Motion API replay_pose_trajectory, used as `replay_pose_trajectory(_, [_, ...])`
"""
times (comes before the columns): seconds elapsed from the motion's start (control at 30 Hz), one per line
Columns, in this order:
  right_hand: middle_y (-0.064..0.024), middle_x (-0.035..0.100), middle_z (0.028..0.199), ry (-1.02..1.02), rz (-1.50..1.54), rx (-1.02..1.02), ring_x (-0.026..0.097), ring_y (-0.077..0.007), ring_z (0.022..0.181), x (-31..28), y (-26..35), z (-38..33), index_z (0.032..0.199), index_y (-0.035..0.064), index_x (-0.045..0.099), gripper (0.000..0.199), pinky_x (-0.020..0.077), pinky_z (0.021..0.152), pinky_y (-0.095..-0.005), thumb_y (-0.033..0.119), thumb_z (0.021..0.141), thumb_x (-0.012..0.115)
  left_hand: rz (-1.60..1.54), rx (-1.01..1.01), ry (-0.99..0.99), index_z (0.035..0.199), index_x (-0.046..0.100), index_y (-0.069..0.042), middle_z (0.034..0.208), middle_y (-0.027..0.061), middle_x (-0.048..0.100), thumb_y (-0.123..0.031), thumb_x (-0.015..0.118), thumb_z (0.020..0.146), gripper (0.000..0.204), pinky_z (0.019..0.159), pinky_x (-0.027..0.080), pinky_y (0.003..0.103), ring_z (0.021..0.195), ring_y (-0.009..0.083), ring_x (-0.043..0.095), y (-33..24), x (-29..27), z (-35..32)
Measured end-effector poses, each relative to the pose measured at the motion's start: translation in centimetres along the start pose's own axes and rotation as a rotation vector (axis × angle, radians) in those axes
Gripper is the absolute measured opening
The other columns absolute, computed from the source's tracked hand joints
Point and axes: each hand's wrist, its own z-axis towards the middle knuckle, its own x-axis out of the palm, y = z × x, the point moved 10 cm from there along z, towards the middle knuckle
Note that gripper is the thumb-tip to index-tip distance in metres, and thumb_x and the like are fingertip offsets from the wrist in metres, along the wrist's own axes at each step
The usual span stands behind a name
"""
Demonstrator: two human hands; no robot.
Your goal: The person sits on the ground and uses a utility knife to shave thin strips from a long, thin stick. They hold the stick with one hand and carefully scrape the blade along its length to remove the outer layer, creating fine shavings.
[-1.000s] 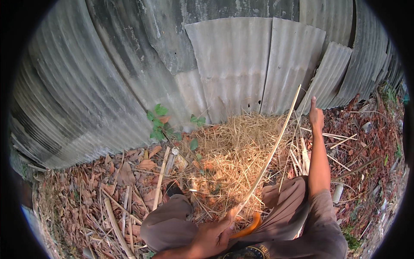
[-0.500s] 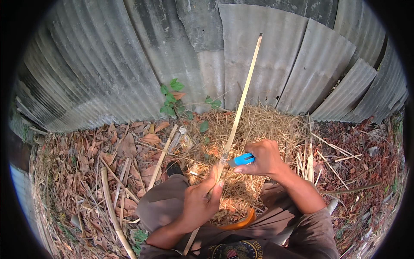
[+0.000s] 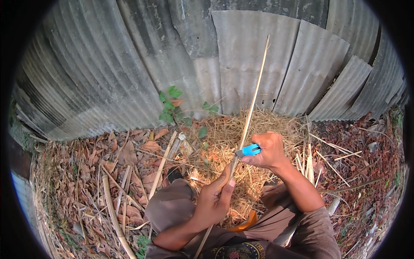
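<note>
A long pale bamboo strip (image 3: 256, 90) slants from my lap up toward the metal wall. My left hand (image 3: 214, 199) is closed round its lower part, thumb on top, and the strip's tail comes out below toward my lap. In my right hand (image 3: 269, 150) is a blue-handled utility knife (image 3: 251, 150), fingers wrapped round the handle. Its grey blade lies against the strip just above my left hand. The strip shows its narrow edge here. Part of the knife's handle is hidden in my fist.
Corrugated metal sheets (image 3: 254, 60) form a wall ahead. Straw-like shavings (image 3: 228, 129) cover the ground between my knees. Dry leaves and bamboo sticks (image 3: 113, 207) lie to the left, more cut pieces (image 3: 310, 164) to the right. An orange curved object (image 3: 246, 222) lies by my lap.
Both hands have shifted slightly right with the strip. The strip has turned from its flat face toward its edge, and the knife has moved a little up along it.
</note>
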Motion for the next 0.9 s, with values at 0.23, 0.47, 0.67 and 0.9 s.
replay_pose_trajectory(0.23, [-0.0063, 0.044, 0.04, 0.031, -0.067, 0.044, 0.051, -0.0261, 0.036, -0.7, 0.0, 0.2, 0.048, 0.0113, 0.045, 0.07, 0.0411, 0.038, -0.0374, 0.078, 0.063, 0.063, -0.104, -0.033, 0.057, 0.14, 0.039, -0.001, 0.067, -0.0065, 0.039, -0.012, 0.047, 0.099, 0.043, 0.048, 0.03, 0.018, 0.057, -0.0001, 0.035, 0.1, 0.6, 0.5])
replay_pose_trajectory(0.47, [-0.0035, 0.041, 0.042, -0.066, -0.108, -0.019, 0.046, -0.0257, 0.038, -0.9, -0.9, 0.2, 0.05, 0.0117, 0.041, 0.075, 0.0374, 0.045, -0.0361, 0.084, 0.059, 0.057, -0.018, -0.021, 0.011, 0.137, 0.043, 0.001, 0.067, -0.0069, 0.037, -0.011, 0.045, 0.099, 0.04, 0.048, 0.026, 0.019, 0.057, -0.0001, 0.031, 0.1, 0.8, 0.1])
replay_pose_trajectory(0.67, [-0.0043, 0.043, 0.038, -0.079, -0.16, 0.231, 0.048, -0.0224, 0.035, -1.4, -7.1, 1.1, 0.046, 0.0115, 0.045, 0.074, 0.0385, 0.04, -0.0372, 0.082, 0.065, 0.056, -0.041, -0.023, 0.042, 0.136, 0.043, 0.002, 0.068, -0.0068, 0.037, -0.013, 0.046, 0.1, 0.039, 0.047, 0.027, 0.02, 0.058, 0.0006, 0.031, -0.3, 1.5, 0.5])
replay_pose_trajectory(0.9, [-0.0048, 0.041, 0.038, -0.198, -0.023, 0.199, 0.048, -0.0225, 0.035, -5.2, -5.3, -0.1, 0.046, 0.0105, 0.044, 0.075, 0.0366, 0.036, -0.0349, 0.081, 0.07, 0.054, -0.116, 0.006, 0.049, 0.139, 0.042, 0.0, 0.055, -0.0068, 0.037, -0.02, 0.043, 0.101, 0.042, 0.042, 0.028, 0.019, 0.046, 0.0002, 0.032, 0.7, 0.8, 0.7])
